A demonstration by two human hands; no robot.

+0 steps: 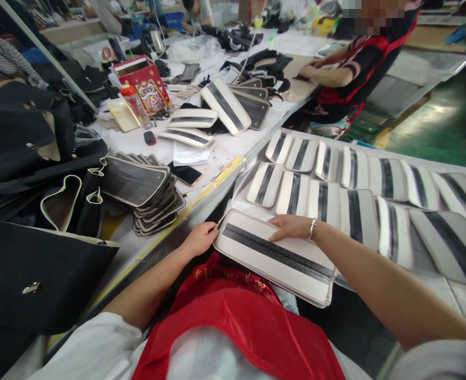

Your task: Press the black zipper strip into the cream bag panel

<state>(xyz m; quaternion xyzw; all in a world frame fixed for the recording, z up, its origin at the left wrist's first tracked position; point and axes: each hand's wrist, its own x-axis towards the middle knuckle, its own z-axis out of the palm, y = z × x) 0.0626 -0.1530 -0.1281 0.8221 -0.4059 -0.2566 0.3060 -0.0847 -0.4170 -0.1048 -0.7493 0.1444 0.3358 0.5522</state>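
My left hand [200, 238] grips the left end of a white rounded panel with a dark glue stripe [274, 254], held over my red apron [240, 316]. A thin tool tip pokes out from the fingers at the panel's corner. My right hand [292, 227], with a bracelet at the wrist, lies flat on the panel's upper edge. Just beyond it, rows of similar striped white panels [359, 211] lie spread on the right table.
A stack of dark grey panels [148, 192] sits on the left table beside black bag parts [38, 264], a phone [185, 174], a red box [145, 84] and a bottle [133, 105]. A person in red and black [355, 68] works at the far side. A green floor lies at the right.
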